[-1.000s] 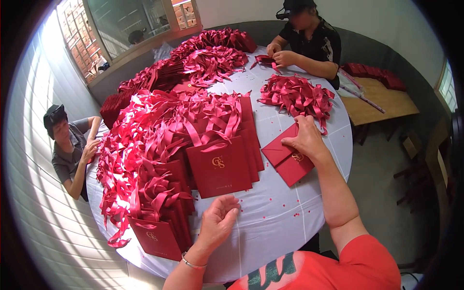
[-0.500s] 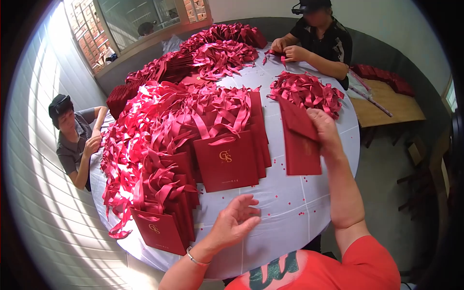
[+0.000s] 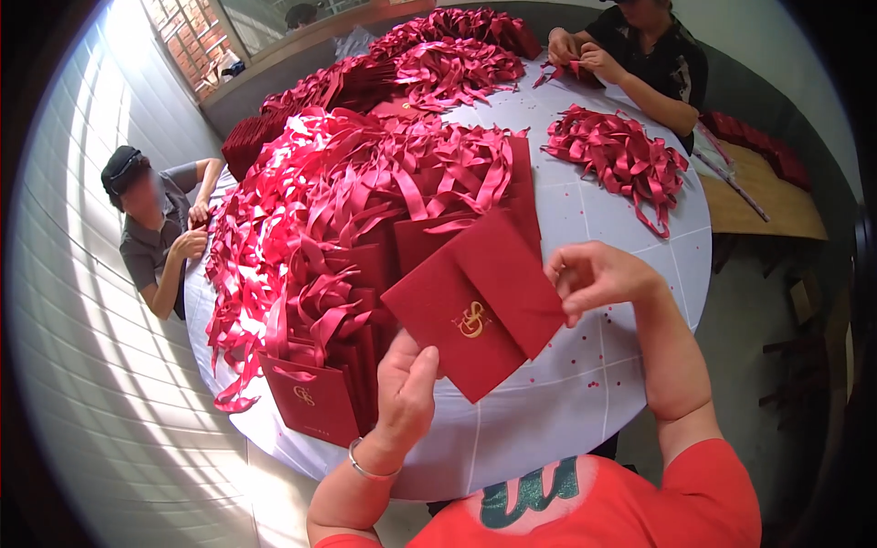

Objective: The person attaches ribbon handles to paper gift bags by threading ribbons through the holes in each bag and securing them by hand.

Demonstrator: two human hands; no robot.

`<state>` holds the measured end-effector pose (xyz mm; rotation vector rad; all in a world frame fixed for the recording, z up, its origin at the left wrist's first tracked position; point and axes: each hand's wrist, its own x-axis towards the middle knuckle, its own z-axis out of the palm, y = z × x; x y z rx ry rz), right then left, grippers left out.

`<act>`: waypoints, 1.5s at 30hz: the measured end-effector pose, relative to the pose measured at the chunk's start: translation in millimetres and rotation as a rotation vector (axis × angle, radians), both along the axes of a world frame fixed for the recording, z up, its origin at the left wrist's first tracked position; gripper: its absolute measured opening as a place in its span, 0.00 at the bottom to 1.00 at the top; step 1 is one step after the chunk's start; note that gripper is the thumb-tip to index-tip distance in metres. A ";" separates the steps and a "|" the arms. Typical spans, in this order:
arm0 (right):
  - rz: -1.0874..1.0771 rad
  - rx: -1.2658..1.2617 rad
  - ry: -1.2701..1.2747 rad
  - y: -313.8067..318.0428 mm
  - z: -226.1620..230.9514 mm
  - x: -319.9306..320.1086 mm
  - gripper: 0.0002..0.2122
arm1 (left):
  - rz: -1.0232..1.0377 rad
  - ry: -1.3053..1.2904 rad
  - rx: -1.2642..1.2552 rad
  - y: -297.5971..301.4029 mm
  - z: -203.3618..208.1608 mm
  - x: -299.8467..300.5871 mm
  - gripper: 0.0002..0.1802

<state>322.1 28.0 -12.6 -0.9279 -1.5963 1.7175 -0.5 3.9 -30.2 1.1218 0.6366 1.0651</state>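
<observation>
A flat red gift bag (image 3: 457,338) with a gold emblem and a folded-over panel is tilted in front of me, above the table. My left hand (image 3: 408,388) grips its lower left edge, thumb on the front and fingers behind. At the bag's right corner is my right hand (image 3: 603,279), with thumb and forefinger apart; the fingertips are close to the edge or touching it. Beyond the held bag, rows of upright red gift bags (image 3: 315,402) with ribbon handles (image 3: 365,196) crowd the left half of the table.
A white-covered round table (image 3: 630,365) carries scattered red dots. A heap of red ribbons (image 3: 621,160) lies at the right. One person (image 3: 155,215) works at the left, another (image 3: 653,55) at the far right, handling red ribbon. A wooden side table (image 3: 763,201) stands beyond the right edge.
The folded bag has moved from the right side to the middle and turned, its emblem now facing me. My left hand has taken hold of it; the right hand's fingers have loosened at its edge.
</observation>
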 end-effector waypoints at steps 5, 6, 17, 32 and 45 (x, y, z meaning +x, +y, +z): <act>-0.317 0.066 0.018 2.6 5.4 -8.5 0.10 | -0.067 0.387 0.294 11.2 2.6 -3.4 0.16; -0.337 0.066 0.005 2.4 2.6 -9.3 0.10 | -0.082 0.381 0.287 9.4 5.2 -1.2 0.16; -0.753 0.374 -0.470 11.2 -26.9 -10.3 0.08 | -0.128 0.885 0.536 -5.6 -2.1 17.3 0.09; -1.135 0.638 -1.193 100.0 -56.8 79.6 0.17 | -0.126 0.945 0.774 -8.5 -2.5 13.3 0.19; -0.915 1.141 -1.265 116.2 -30.8 109.8 0.10 | 0.015 0.913 0.935 -17.4 9.0 6.5 0.13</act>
